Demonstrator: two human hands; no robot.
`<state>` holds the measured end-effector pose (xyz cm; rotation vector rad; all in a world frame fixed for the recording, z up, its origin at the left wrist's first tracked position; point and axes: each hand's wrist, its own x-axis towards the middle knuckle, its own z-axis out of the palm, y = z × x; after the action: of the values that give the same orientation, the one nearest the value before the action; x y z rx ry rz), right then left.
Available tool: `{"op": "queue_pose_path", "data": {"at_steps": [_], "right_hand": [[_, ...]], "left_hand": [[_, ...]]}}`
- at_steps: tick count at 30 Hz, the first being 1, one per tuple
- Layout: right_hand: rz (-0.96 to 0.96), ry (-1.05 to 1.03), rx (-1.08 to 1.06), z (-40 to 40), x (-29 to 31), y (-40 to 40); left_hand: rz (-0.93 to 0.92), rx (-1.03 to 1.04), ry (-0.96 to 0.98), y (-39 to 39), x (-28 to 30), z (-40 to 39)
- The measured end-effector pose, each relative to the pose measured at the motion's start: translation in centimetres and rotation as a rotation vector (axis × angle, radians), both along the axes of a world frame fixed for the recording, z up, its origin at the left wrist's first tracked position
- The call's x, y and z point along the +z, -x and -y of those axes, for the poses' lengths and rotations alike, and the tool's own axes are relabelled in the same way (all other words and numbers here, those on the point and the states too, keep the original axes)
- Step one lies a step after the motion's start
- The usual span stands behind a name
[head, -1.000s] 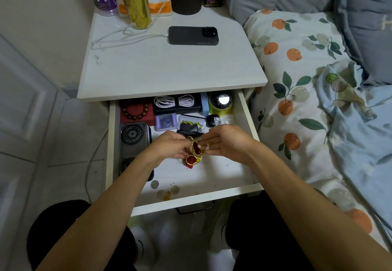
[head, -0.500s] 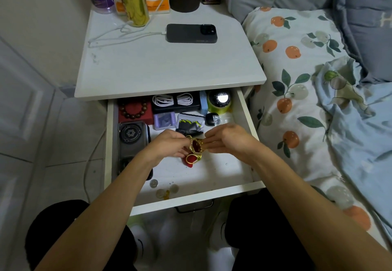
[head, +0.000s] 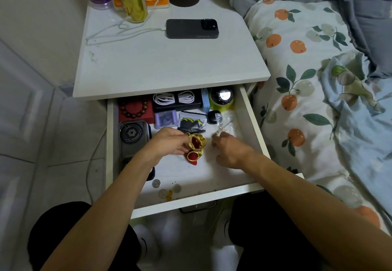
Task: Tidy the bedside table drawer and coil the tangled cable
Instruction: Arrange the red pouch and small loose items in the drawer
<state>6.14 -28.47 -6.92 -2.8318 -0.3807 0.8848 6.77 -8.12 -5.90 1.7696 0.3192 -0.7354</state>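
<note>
Since the small gold-trimmed red drawstring pouch (head: pixel 197 142) sits pinched at its mouth by the left hand (head: pixel 169 142), mid-frame over the drawer floor, my read is it's held open to take small items. A red-and-gold charm (head: pixel 193 156) lies just below it, touching the pouch's lower edge.

The right hand (head: pixel 230 151) is just right of the pouch, apart from it, fingers curled down toward a small crinkled clear plastic bag (head: pixel 221 127). It looks like a pinch on the bag's edge, but I cannot tell for sure; contact is too small to resolve.

The open white drawer (head: pixel 250 122) holds the rest. At the back, upper centre, a white coiled cable (head: pixel 174 98) lies bundled on a black case; probably already tidied. A second white cable (head: pixel 118 31) trails loose on the white bedside tabletop (head: pixel 169 65), upper left, plugged into a black phone (head: pixel 192 28). That one may be the tangled one.

Left side of the drawer: dark wooden bead bracelet (head: pixel 133 109) on a red box, black round-patterned case (head: pixel 133 135) below it. Loose coins (head: pixel 167 189) sit by the front edge, well apart from both hands and likely still to be sorted.
</note>
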Motion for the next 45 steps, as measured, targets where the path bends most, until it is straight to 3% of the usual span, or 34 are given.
{"op": "queue_pose_path", "data": {"at_steps": [6,13,23,32,36,39,45], "right_hand": [[0.083,0.053,0.152,-1.2,-0.3,0.0],[0.084,-0.001,0.165,-2.1,-1.2,0.2],[0.105,0.130,0.099,-2.8,-1.1,0.3],[-0.011,-0.141,-0.247,-0.7,-0.2,-0.1],[-0.025,-0.568,-0.537,-0.4,2.0,-0.3],[-0.047,-0.809,-0.616,-1.3,3.2,-0.4],[-0.010,-0.715,-0.464,-2.5,3.0,-1.3]], "left_hand": [[-0.003,0.004,0.000,-0.1,0.0,0.2],[-0.006,0.002,0.010,-0.1,-0.1,0.2],[-0.005,0.002,-0.003,0.1,-0.1,-0.1],[-0.017,0.002,-0.008,0.2,0.2,0.1],[-0.021,-0.002,-0.013,0.1,0.2,0.2],[-0.022,0.001,-0.027,0.1,0.0,0.2],[-0.025,-0.014,-0.036,0.3,0.5,0.6]]}}
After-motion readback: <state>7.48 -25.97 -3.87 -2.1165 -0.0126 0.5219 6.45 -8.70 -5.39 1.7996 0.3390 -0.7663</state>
